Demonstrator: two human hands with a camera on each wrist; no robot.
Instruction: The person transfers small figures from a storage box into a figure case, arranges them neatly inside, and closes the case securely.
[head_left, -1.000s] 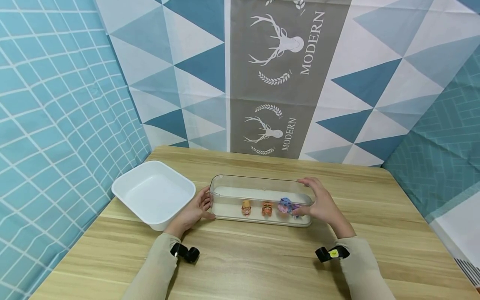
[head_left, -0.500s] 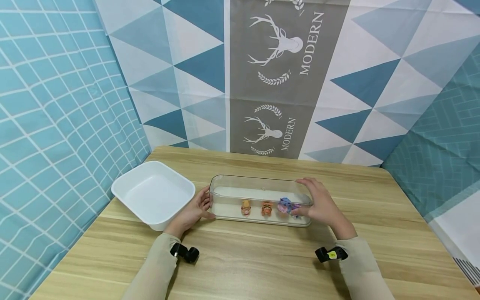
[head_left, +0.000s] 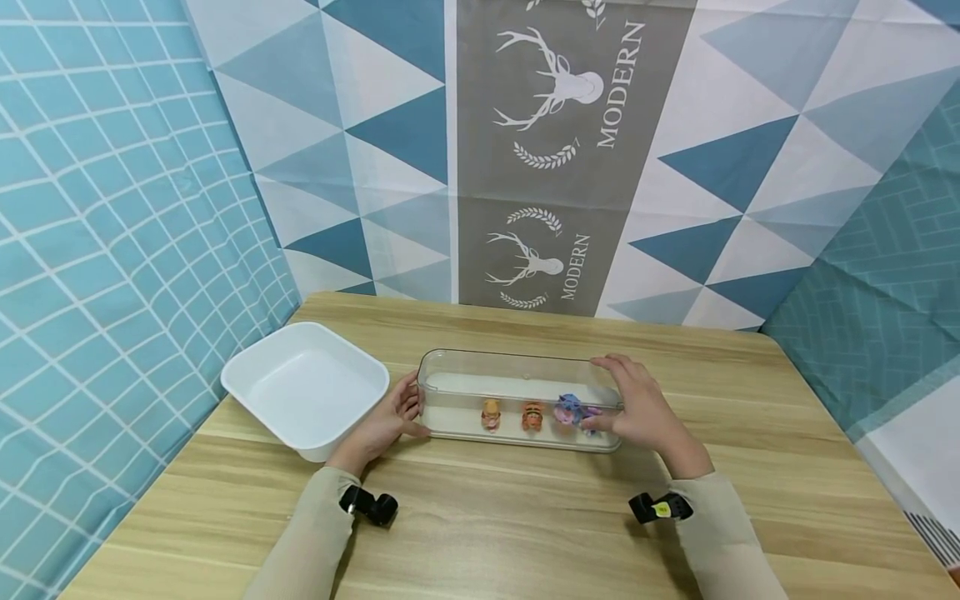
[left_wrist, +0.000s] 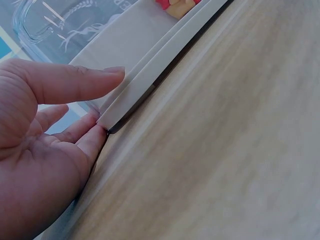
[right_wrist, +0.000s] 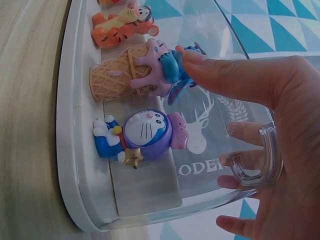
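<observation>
A long clear plastic box [head_left: 450, 423] with a pale base sits on the table between both hands. My left hand [head_left: 378, 429] holds its left end, fingertips at the base corner and thumb along the front. Across the right end spans my right hand [head_left: 647, 410], fingers behind the clear wall and thumb in front. Small figurines stand in a row inside: a yellow one [head_left: 491, 415], an orange tiger [right_wrist: 122, 30], a blue creature on an ice-cream cone [right_wrist: 112, 75] and a blue-and-purple cat [right_wrist: 147, 130]. In the right wrist view, the thumb overlaps the blue creature.
A white square basin [head_left: 307, 383] stands on the wooden table [head_left: 480, 517], just left of the left hand. Patterned cloth walls [head_left: 405, 192] rise behind the table and at its left side [head_left: 112, 250].
</observation>
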